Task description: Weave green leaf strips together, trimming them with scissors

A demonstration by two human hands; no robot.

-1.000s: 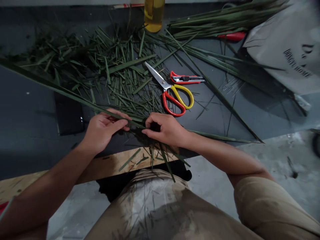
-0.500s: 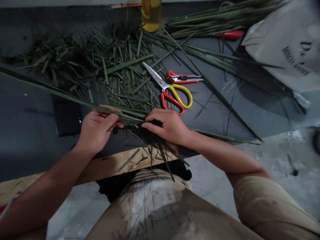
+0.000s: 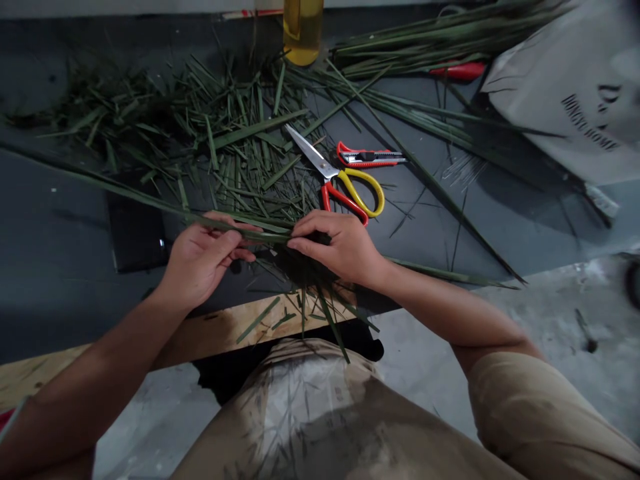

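Observation:
A long green leaf strip runs from the far left edge into my left hand, which pinches it between thumb and fingers. My right hand is closed on the leaf strips just to the right, its thumb and forefinger pressed together near the strips' meeting point. Between the hands the strips lie side by side, held a little above the table edge. Right behind my right hand lie scissors with one red and one yellow handle. A red utility knife rests beside them.
Cut leaf scraps heap across the table's back left. A bottle of yellow liquid stands behind them. Long leaves and a printed pale bag lie at back right. A dark flat object sits left of my hands, a wooden edge in front.
My left hand has shifted slightly right, toward my right hand, with the leaf strip. My right hand has moved up a touch. The tools and scraps stay in place.

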